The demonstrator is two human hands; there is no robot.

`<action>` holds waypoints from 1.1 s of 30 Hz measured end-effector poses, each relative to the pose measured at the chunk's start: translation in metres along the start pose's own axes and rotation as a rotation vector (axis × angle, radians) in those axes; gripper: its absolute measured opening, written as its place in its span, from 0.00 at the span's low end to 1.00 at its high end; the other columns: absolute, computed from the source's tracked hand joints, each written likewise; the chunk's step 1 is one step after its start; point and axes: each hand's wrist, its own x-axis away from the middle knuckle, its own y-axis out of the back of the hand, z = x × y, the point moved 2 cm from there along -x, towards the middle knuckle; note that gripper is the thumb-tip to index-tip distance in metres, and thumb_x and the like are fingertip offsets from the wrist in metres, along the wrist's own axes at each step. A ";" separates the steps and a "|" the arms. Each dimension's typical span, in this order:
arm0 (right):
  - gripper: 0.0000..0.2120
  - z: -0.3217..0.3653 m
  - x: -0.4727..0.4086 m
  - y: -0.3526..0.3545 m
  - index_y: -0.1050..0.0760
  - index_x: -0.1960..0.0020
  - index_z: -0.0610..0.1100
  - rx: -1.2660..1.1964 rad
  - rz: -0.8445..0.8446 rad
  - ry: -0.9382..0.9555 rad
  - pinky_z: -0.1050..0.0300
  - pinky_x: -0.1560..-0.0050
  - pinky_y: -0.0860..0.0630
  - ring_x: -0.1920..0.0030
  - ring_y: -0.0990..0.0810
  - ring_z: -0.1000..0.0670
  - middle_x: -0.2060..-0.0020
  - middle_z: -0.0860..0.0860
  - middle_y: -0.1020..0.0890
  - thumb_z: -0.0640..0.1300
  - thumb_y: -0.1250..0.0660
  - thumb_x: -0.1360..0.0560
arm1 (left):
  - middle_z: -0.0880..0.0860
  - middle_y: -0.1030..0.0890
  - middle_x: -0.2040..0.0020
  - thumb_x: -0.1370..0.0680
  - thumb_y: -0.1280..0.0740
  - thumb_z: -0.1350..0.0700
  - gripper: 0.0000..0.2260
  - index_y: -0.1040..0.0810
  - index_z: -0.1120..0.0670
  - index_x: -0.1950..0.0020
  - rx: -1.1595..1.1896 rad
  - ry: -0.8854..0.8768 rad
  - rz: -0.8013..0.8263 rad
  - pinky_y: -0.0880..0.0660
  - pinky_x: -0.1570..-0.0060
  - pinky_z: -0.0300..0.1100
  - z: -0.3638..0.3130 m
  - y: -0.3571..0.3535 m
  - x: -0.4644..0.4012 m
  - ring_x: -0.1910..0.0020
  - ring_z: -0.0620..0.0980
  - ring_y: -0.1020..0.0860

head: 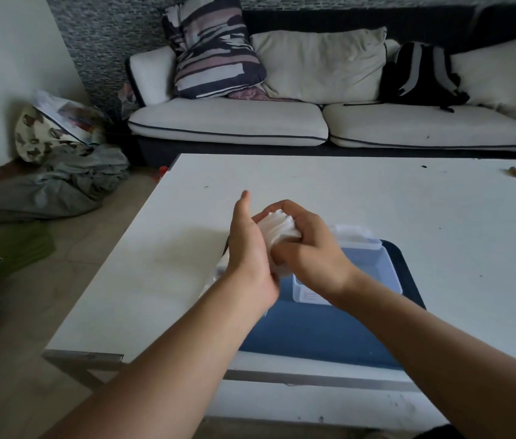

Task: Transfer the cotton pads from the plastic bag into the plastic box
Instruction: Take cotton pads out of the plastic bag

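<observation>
Both hands meet over the white rectangular table [313,191], just left of and above the clear rectangular plastic box [374,267]; right hand [310,248] curls its grip round a fanned stack of white cotton pads [277,224], fingers over the top, thumb side under; left hand [250,248] has its fingers hidden behind the stack, thumb sticking up straight, so whether it grips the pads or only props them I cannot tell; key relation: the box lies right of and below the stack, closest to the right hand, opening up, long axis running roughly away from the camera; the stack's long axis is tilted, fanned end pointing up and away, so it probably wants squaring off before it goes down; judgement: next move is a short carry right and down by the right hand; pads look soft, thin, loosely layered, edges splayed, likely to slip apart if the hold loosens; a crinkly clear plastic bag [215,274] peeks out below the left wrist, mostly hidden, contents unclear; box sits on a dark blue flat tray [329,331], its lid [355,237] hinged open at the far end; box interior looks empty as far as visible, partly blocked by the right wrist.
</observation>
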 end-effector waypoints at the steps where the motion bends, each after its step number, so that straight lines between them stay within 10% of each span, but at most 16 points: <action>1: 0.19 0.002 0.000 0.001 0.25 0.50 0.35 0.024 0.002 0.012 0.56 0.65 0.23 0.62 0.20 0.48 0.63 0.40 0.19 0.31 0.40 0.41 | 0.53 0.16 0.56 0.24 0.35 0.36 0.19 0.20 0.52 0.55 -0.059 0.014 0.055 0.23 0.57 0.43 0.000 -0.001 0.000 0.58 0.52 0.16; 8: 0.14 0.006 -0.001 0.025 0.22 0.57 0.36 0.166 0.143 -0.091 0.59 0.74 0.33 0.70 0.25 0.48 0.69 0.45 0.22 0.34 0.40 0.41 | 0.61 0.16 0.49 0.28 0.26 0.43 0.16 0.15 0.53 0.48 -0.579 0.219 0.462 0.26 0.37 0.59 -0.021 0.023 0.001 0.45 0.64 0.19; 16: 0.27 0.012 -0.001 0.028 0.24 0.35 0.51 0.207 -0.048 0.148 0.50 0.35 0.24 0.36 0.23 0.55 0.42 0.55 0.19 0.36 0.26 0.32 | 0.57 0.18 0.54 0.31 0.27 0.42 0.26 0.22 0.58 0.40 -0.299 0.081 0.392 0.16 0.54 0.47 -0.033 0.027 0.003 0.56 0.52 0.18; 23: 0.12 0.017 0.003 0.024 0.17 0.44 0.49 0.268 -0.062 0.257 0.44 0.39 0.22 0.42 0.18 0.51 0.47 0.55 0.16 0.39 0.25 0.26 | 0.55 0.16 0.50 0.26 0.36 0.34 0.23 0.15 0.48 0.43 -0.369 0.110 0.445 0.17 0.61 0.45 -0.031 0.026 0.005 0.56 0.51 0.16; 33: 0.26 0.016 0.002 0.035 0.21 0.39 0.46 0.047 0.024 0.179 0.50 0.39 0.22 0.37 0.22 0.48 0.42 0.45 0.18 0.35 0.37 0.35 | 0.58 0.17 0.55 0.27 0.35 0.34 0.28 0.22 0.57 0.42 -0.252 0.199 0.439 0.16 0.61 0.43 -0.033 0.027 0.003 0.59 0.52 0.18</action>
